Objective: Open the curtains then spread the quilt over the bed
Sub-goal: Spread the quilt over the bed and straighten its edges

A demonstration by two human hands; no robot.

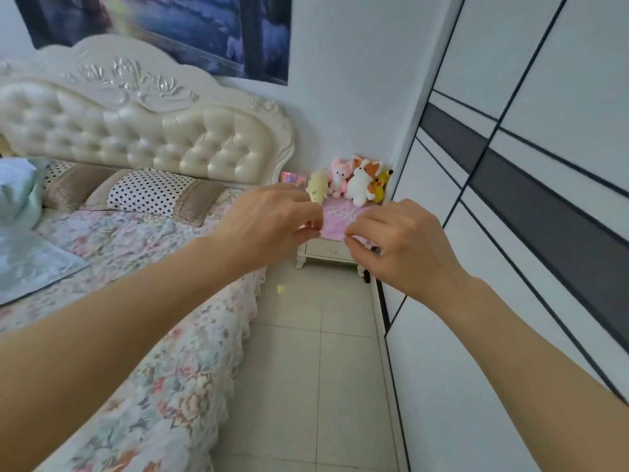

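In the head view, both arms reach out toward the middle of the frame. The left hand [269, 219] and right hand [405, 247] sit close together, the right at about 4 o'clock from the left. Their fingers are curled in narrow, thumb near forefinger. Whether they pinch anything I cannot tell, since a pink mat [338, 216] on the nightstand [326, 250] lies straight behind them. One risk is that a careless sweep here could knock the soft toys [357, 182] at 12 o'clock from the hands. The bigger risk lies with the quilt [34, 264], which is well apart from both hands at 9 o'clock. Reaching across the bed [136, 240] from this side would likely catch only one layer, so it would drag out bunched or shove the pillow [149, 192] at its 2 o'clock. No curtains are in view, so I cannot tell whether that step is done, and starting on the quilt first would break the order. The quilt looks pale blue-green, thin and soft. Part of it is folded flat with a sharp corner and part is heaped toward the headboard [136, 131], so it is not yet spread.
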